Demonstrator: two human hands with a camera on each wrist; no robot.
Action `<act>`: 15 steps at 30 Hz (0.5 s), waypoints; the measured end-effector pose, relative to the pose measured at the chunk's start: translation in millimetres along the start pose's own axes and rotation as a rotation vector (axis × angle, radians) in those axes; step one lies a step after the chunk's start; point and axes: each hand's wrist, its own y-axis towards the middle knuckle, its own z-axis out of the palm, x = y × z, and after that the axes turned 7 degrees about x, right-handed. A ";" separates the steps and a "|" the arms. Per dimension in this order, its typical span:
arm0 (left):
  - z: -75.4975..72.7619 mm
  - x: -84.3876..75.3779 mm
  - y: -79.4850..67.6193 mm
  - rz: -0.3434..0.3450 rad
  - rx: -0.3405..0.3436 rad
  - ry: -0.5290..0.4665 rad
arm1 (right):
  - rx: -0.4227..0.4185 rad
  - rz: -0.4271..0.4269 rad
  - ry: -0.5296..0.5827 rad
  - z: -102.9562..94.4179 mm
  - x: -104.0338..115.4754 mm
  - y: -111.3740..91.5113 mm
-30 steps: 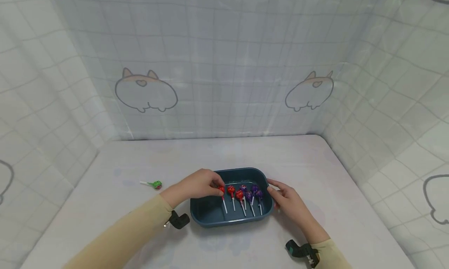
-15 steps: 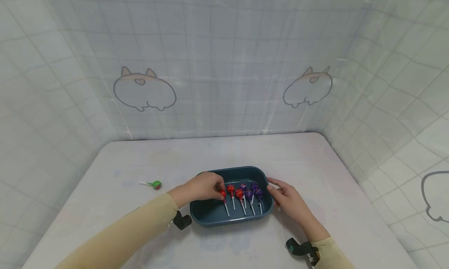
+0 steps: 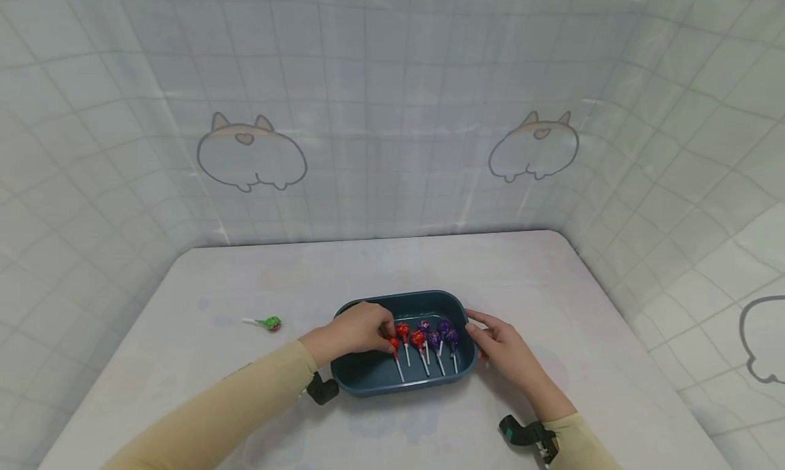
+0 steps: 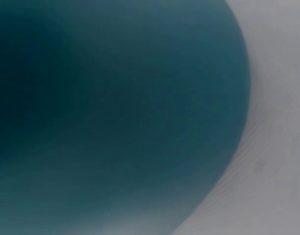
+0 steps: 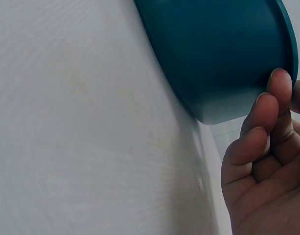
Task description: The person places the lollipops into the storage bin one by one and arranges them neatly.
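Observation:
A dark teal rectangular tray [image 3: 368, 381] sits on the table in the head view. Reaching in over its left side, my left hand [image 3: 356, 332] pinches the head of a red lollipop [image 3: 394, 347], whose white stick points toward me. Two more red lollipops [image 3: 418, 338] lie to its right, with several purple lollipops [image 3: 444, 327] beyond them. At the right end, my right hand [image 3: 505, 351] holds the tray's rim. In the right wrist view, curled fingers [image 5: 265, 110] touch the outer wall below the rim. The left wrist view shows only blurred tray wall.
A green lollipop [image 3: 270, 323] lies on the pale table [image 3: 294, 272], left of the tray. White grid-patterned curtains [image 3: 392, 116] with cartoon animal prints enclose the back and both sides. Each wrist carries a small black camera [image 3: 321, 388].
My left hand has shifted slightly right and toward me, and the red lollipop in its fingers has moved the same way. My right hand stays on the tray's rim.

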 end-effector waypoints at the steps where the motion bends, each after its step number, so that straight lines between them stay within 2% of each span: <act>1: 0.2 -0.4 -0.1 0.008 -0.004 0.000 | 0.000 0.000 0.002 -0.1 -0.1 0.0; 6: 1.6 -2.3 -0.6 0.031 -0.022 0.001 | 0.003 0.002 0.007 -1.1 0.0 -0.1; 15: 1.4 -6.5 0.8 0.023 -0.022 0.003 | 0.006 0.003 0.008 -2.3 0.9 -0.9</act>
